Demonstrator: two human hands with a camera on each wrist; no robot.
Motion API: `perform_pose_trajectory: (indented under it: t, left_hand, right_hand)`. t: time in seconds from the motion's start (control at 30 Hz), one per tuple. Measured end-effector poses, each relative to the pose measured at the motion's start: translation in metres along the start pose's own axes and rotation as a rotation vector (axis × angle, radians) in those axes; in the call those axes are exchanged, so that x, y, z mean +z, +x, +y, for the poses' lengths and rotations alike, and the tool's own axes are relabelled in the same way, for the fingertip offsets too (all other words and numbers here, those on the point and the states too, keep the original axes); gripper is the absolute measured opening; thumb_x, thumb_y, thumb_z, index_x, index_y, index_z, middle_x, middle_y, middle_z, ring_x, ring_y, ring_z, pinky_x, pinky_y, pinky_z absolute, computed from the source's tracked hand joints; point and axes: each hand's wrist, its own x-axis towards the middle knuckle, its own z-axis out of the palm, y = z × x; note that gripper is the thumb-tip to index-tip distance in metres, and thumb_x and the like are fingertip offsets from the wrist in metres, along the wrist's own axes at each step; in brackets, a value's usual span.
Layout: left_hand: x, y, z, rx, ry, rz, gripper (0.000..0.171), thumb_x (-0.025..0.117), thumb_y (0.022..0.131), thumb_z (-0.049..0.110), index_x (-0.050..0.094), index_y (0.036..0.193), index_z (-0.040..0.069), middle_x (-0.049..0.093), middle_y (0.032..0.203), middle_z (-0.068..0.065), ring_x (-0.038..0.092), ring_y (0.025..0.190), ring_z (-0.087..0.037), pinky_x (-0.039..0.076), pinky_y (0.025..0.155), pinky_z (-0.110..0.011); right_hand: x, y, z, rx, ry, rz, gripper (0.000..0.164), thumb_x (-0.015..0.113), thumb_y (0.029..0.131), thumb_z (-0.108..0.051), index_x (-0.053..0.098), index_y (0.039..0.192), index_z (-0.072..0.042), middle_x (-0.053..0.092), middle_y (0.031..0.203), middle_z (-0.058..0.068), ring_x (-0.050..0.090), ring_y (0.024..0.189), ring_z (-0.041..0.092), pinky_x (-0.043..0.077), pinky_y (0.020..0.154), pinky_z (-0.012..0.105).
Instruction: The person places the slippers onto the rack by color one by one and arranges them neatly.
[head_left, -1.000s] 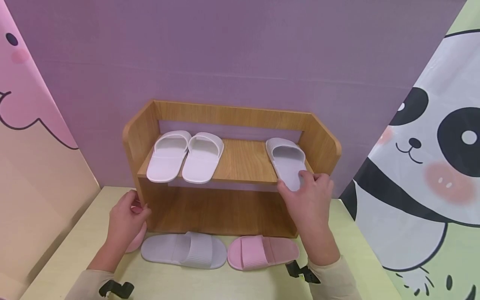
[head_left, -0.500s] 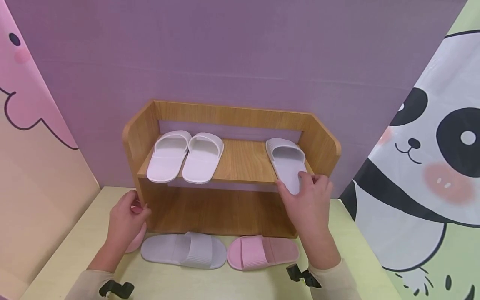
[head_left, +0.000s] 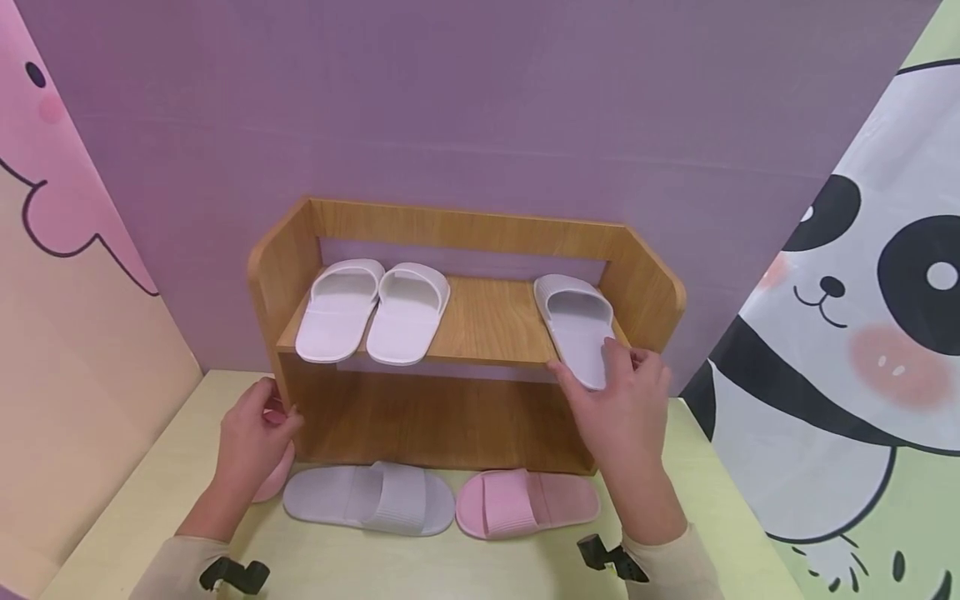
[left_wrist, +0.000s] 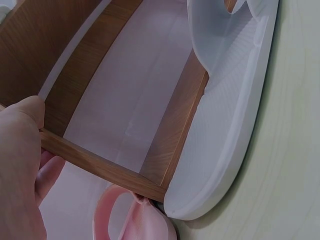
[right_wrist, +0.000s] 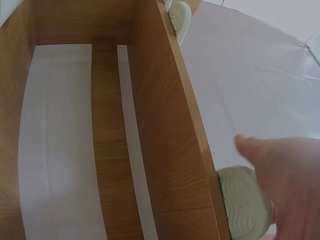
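Soft, even light fills the head view. Both wrist views are dimmer and hazy; in the left one, a soft shadow edges the grey slipper (left_wrist: 220, 145) on the desk (left_wrist: 290, 125), and boards of the rack (left_wrist: 80, 70) bow.

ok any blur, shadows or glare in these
Head view: fairly even light, brown wooden shoe rack crisp, dimmer in its lower tier; left wrist: soft shadow edging the pale grey ribbed slipper; right wrist: bare right hand soft-edged, upper right corner washed out.
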Motion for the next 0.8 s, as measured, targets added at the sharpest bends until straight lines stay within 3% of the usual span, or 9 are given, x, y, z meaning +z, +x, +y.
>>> perform_pose_trajectory:
  t: [0.1,0.23,0.37,0.53,0.63,0.8]
  left_hand:
    - [0.000,0.000,0.001,0.003,-0.001,0.001,0.031,0.074,0.086,0.011,0.059,0.112,0.010,0.063,0.096,-0.003,0.064,0.087,-0.020,0.058,0.070,-0.030]
    - [-0.001,0.000,0.001,-0.002,0.000,-0.006,0.032,0.075,0.086,0.012,0.059,0.113,0.011,0.063,0.096,-0.002,0.063,0.088,-0.020,0.056,0.070,-0.026]
    - [-0.001,0.000,0.001,-0.005,0.004,-0.010,0.033,0.075,0.085,0.012,0.059,0.114,0.012,0.062,0.097,-0.002,0.063,0.088,-0.019,0.056,0.070,-0.025]
    - [-0.002,-0.001,0.002,0.002,0.008,-0.004,0.033,0.076,0.085,0.013,0.059,0.113,0.012,0.062,0.097,-0.002,0.064,0.088,-0.019,0.055,0.070,-0.024]
    - [-0.001,-0.001,0.001,-0.001,0.014,-0.004,0.033,0.076,0.085,0.013,0.059,0.113,0.013,0.062,0.097,-0.001,0.064,0.088,-0.019,0.055,0.070,-0.025]
    - [0.000,0.000,0.000,-0.004,0.009,-0.002,0.031,0.075,0.085,0.012,0.059,0.111,0.012,0.062,0.096,-0.002,0.064,0.087,-0.019,0.058,0.071,-0.031]
  right_hand:
    - [-0.002,-0.001,0.006,-0.011,0.066,0.037,0.081,0.072,0.081,-0.066,0.059,0.134,-0.006,0.045,0.126,0.021,0.039,0.121,0.036,0.041,0.089,0.052]
    - [-0.006,0.000,0.022,-0.080,0.238,0.139,0.056,0.073,0.089,-0.045,0.061,0.125,-0.004,0.047,0.122,0.019,0.042,0.118,0.033,0.039,0.087,0.046]
    - [-0.008,0.001,0.041,-0.144,0.410,0.267,0.032,0.064,0.097,-0.026,0.064,0.115,0.001,0.054,0.114,0.018,0.051,0.108,0.022,0.039,0.083,0.032]
    - [-0.001,0.001,0.065,-0.123,0.529,0.393,0.025,0.054,0.099,-0.010,0.066,0.115,0.004,0.061,0.105,0.018,0.054,0.095,0.010,0.042,0.078,0.020]
    - [0.007,-0.002,0.078,-0.067,0.537,0.404,0.026,0.054,0.098,-0.008,0.065,0.119,0.002,0.062,0.105,0.016,0.054,0.092,0.007,0.042,0.078,0.019]
    - [0.020,-0.008,0.097,-0.005,0.514,0.345,0.026,0.059,0.098,-0.009,0.065,0.122,-0.002,0.062,0.107,0.011,0.056,0.094,0.008,0.044,0.078,0.018]
